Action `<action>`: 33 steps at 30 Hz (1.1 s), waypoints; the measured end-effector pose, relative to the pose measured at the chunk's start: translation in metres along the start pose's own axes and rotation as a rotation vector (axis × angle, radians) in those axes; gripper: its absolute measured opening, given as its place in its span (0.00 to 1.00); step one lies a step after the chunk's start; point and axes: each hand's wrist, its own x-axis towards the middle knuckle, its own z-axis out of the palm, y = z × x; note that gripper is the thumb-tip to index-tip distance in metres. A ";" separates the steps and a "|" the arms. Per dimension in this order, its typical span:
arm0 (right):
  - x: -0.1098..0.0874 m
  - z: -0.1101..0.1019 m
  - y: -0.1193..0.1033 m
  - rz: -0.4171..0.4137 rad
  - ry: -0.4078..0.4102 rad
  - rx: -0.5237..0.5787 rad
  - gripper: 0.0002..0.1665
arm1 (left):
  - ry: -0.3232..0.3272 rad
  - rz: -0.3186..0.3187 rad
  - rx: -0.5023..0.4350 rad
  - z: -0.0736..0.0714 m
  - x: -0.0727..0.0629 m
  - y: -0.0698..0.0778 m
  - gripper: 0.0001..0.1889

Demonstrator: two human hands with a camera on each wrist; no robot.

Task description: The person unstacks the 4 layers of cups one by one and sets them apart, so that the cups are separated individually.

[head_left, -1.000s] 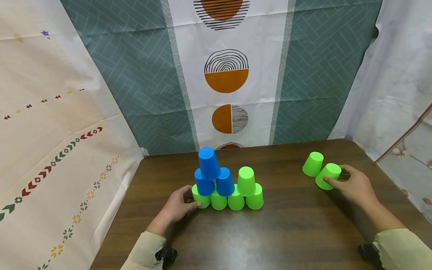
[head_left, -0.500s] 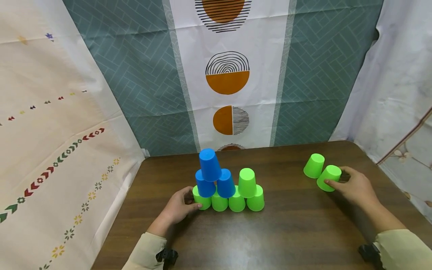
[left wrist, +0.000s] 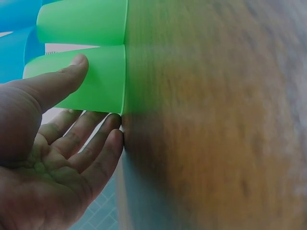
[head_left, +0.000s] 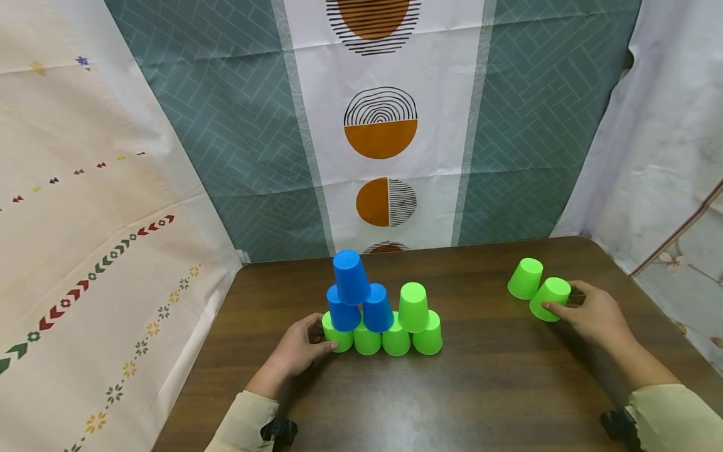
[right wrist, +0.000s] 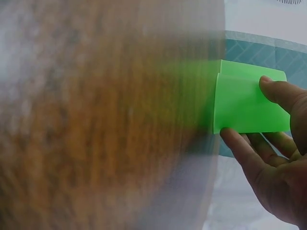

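Note:
My left hand [head_left: 298, 346] grips the leftmost green cup [head_left: 337, 338] of a bottom row of upside-down green cups. In the left wrist view its thumb [left wrist: 64, 81] lies along that cup's side, the other fingers around the far side. Two blue cups stand on this row, and a third blue cup [head_left: 351, 276] tops them. To their right, one green cup [head_left: 413, 307] sits on the row's right end. Far right, my right hand [head_left: 597, 314] holds another upside-down green cup [right wrist: 249, 105] on the table between thumb and fingers.
Close behind the right-hand cup stands one more green cup [head_left: 525, 278], also upside down. The brown wooden table [head_left: 463, 389] ends at a patterned cloth hanging [head_left: 254, 125] at the back. White cloths [head_left: 130, 282] hang along the left and right sides.
The view shifts very slightly. Both hands stay on the same cups, and the stacked cups keep their places.

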 end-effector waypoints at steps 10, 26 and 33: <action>0.002 0.000 0.001 0.002 -0.006 -0.012 0.49 | 0.000 0.003 0.001 -0.001 0.000 -0.001 0.24; -0.003 -0.008 -0.022 -0.026 0.011 0.060 0.57 | -0.002 0.003 -0.010 0.000 -0.003 -0.002 0.24; -0.011 -0.029 -0.097 -0.144 0.139 0.056 0.55 | -0.001 0.003 -0.020 -0.001 -0.003 0.001 0.23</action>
